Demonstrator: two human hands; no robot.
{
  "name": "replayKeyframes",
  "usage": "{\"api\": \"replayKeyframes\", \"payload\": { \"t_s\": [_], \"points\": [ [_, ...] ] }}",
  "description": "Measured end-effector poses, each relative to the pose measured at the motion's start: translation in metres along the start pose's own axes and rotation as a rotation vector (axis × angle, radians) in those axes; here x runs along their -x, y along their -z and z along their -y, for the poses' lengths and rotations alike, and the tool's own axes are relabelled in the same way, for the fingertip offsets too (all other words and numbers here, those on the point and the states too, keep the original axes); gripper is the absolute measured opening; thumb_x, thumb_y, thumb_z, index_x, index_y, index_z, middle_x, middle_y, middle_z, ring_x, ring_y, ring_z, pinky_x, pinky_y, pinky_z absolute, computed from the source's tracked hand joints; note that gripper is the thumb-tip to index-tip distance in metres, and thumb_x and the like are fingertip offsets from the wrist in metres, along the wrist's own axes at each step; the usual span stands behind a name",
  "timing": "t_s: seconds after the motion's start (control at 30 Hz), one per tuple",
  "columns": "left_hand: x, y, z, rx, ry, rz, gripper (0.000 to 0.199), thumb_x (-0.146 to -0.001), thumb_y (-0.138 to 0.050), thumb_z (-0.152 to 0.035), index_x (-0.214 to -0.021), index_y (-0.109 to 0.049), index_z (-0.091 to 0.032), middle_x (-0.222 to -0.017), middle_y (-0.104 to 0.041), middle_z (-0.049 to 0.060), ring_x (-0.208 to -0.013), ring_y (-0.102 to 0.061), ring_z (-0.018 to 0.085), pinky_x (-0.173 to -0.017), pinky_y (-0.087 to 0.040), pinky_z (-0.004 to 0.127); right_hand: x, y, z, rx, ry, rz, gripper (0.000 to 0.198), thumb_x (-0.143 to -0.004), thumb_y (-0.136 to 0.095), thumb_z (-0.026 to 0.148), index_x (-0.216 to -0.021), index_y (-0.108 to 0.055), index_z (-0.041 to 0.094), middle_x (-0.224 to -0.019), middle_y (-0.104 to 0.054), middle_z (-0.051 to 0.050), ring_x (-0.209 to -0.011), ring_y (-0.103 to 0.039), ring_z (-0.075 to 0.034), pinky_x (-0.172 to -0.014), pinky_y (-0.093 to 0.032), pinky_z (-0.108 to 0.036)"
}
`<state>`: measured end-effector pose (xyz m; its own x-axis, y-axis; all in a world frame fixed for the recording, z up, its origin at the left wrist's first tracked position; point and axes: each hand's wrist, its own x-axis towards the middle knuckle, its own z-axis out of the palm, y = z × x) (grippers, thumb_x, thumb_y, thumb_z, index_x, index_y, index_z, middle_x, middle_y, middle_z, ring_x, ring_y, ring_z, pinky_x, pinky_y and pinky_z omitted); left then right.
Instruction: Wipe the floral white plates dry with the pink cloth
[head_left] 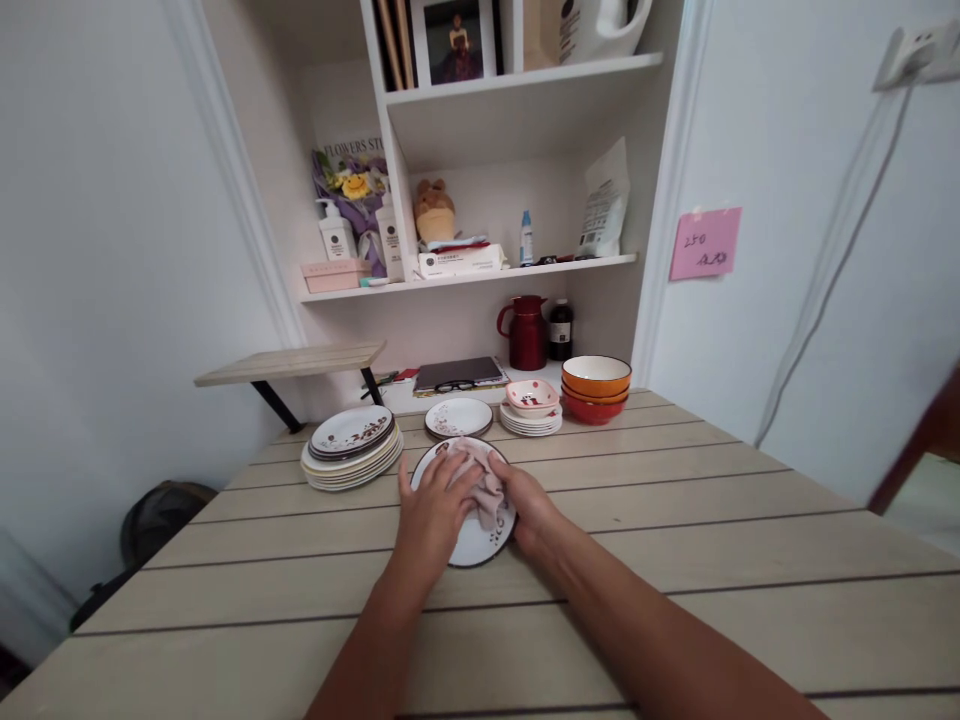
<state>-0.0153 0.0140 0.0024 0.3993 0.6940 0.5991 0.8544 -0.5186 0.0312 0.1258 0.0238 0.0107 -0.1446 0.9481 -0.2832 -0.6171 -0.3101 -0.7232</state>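
A white plate (472,548) with a dark rim and brown flower pattern is in front of me, over the wooden table. A crumpled pale pink cloth (491,500) lies across its face. My left hand (433,515) rests palm down over the plate's left side, fingers spread, some of them touching the cloth. At the right rim, my right hand (531,502) grips the plate, its thumb on top by the cloth and its other fingers hidden below the edge.
Left of the plate is a stack of plates (352,460). Behind it are smaller plates (459,418), a square dish (532,397) on small saucers (531,424), and stacked orange and red bowls (596,390). A red jug (527,335) and a laptop (459,374) stand farther back.
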Motion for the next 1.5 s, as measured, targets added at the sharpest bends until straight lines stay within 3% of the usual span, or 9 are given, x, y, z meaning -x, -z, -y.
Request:
{"api": "replayKeyframes", "payload": {
  "t_s": [0.17, 0.4, 0.63, 0.77, 0.9, 1.07, 1.17, 1.3, 1.5],
  "points": [
    [0.000, 0.001, 0.003, -0.101, 0.140, -0.057, 0.041, -0.085, -0.059, -0.021, -0.123, -0.058, -0.036, -0.128, -0.063, 0.004, -0.117, -0.053, 0.027, -0.110, -0.008, 0.068, -0.002, -0.002, -0.002, -0.012, -0.042, -0.059, 0.033, -0.091, -0.051, 0.036, -0.100, -0.067, 0.009, -0.075, -0.075, -0.011, -0.063, -0.070, -0.021, -0.068, -0.056, -0.035],
    [0.001, 0.000, -0.012, -0.133, 0.070, -0.061, 0.030, -0.087, -0.057, -0.021, -0.115, -0.062, -0.029, -0.114, -0.067, 0.005, -0.104, -0.058, 0.026, -0.108, -0.025, 0.060, -0.007, 0.009, 0.015, -0.150, -0.032, -0.096, 0.040, -0.093, -0.046, 0.038, -0.114, -0.062, 0.008, -0.084, -0.076, -0.012, -0.076, -0.072, -0.024, -0.081, -0.054, -0.041],
    [0.003, -0.002, -0.023, -0.063, -0.153, -0.049, 0.035, -0.089, -0.051, -0.017, -0.121, -0.060, -0.030, -0.120, -0.063, 0.005, -0.109, -0.054, 0.024, -0.104, -0.038, 0.049, 0.000, 0.007, 0.017, -0.128, -0.073, -0.015, 0.039, -0.092, -0.048, 0.042, -0.104, -0.064, 0.008, -0.082, -0.075, -0.013, -0.070, -0.071, -0.021, -0.074, -0.055, -0.035],
    [0.001, -0.001, -0.016, -0.053, -0.110, -0.065, 0.038, -0.088, -0.054, -0.018, -0.124, -0.059, -0.031, -0.125, -0.060, 0.006, -0.113, -0.051, 0.025, -0.104, -0.038, 0.050, 0.003, 0.001, 0.007, -0.090, -0.055, 0.031, 0.034, -0.091, -0.051, 0.040, -0.099, -0.066, 0.010, -0.079, -0.075, -0.011, -0.067, -0.070, -0.019, -0.070, -0.055, -0.031],
    [-0.003, -0.001, -0.009, -0.062, 0.002, -0.080, 0.039, -0.086, -0.059, -0.022, -0.124, -0.059, -0.031, -0.124, -0.060, 0.007, -0.111, -0.052, 0.027, -0.101, -0.040, 0.051, 0.006, -0.004, 0.005, -0.035, -0.069, -0.032, 0.033, -0.089, -0.053, 0.041, -0.096, -0.067, 0.012, -0.070, -0.074, -0.008, -0.059, -0.068, -0.019, -0.062, -0.055, -0.031],
    [-0.003, -0.002, -0.007, -0.106, 0.097, -0.083, 0.037, -0.087, -0.057, -0.025, -0.124, -0.059, -0.029, -0.118, -0.062, 0.009, -0.108, -0.054, 0.028, -0.095, -0.043, 0.049, 0.005, -0.001, 0.013, -0.120, -0.057, -0.067, 0.037, -0.092, -0.048, 0.040, -0.105, -0.066, 0.010, -0.079, -0.076, -0.011, -0.070, -0.071, -0.022, -0.074, -0.055, -0.037],
    [-0.001, -0.002, -0.009, -0.106, 0.084, -0.037, 0.037, -0.088, -0.056, -0.024, -0.125, -0.058, -0.029, -0.118, -0.062, 0.009, -0.107, -0.055, 0.027, -0.093, -0.044, 0.047, -0.001, 0.006, 0.018, -0.186, -0.014, -0.059, 0.038, -0.092, -0.047, 0.039, -0.110, -0.064, 0.010, -0.088, -0.076, -0.012, -0.079, -0.071, -0.023, -0.082, -0.054, -0.039],
    [0.003, -0.002, -0.017, -0.068, 0.002, 0.038, 0.037, -0.089, -0.054, -0.021, -0.125, -0.057, -0.028, -0.118, -0.061, 0.008, -0.106, -0.055, 0.025, -0.089, -0.047, 0.043, -0.007, 0.014, 0.022, -0.198, -0.009, -0.057, 0.042, -0.091, -0.048, 0.043, -0.113, -0.062, 0.010, -0.091, -0.075, -0.013, -0.081, -0.071, -0.025, -0.080, -0.054, -0.041],
    [0.005, -0.004, -0.022, 0.005, -0.102, 0.079, 0.039, -0.090, -0.050, -0.019, -0.127, -0.056, -0.028, -0.122, -0.059, 0.008, -0.108, -0.054, 0.025, -0.091, -0.048, 0.042, -0.006, 0.012, 0.019, -0.129, -0.130, -0.047, 0.041, -0.091, -0.047, 0.048, -0.095, -0.064, 0.011, -0.073, -0.073, -0.011, -0.064, -0.069, -0.023, -0.067, -0.055, -0.039]
  ]
}}
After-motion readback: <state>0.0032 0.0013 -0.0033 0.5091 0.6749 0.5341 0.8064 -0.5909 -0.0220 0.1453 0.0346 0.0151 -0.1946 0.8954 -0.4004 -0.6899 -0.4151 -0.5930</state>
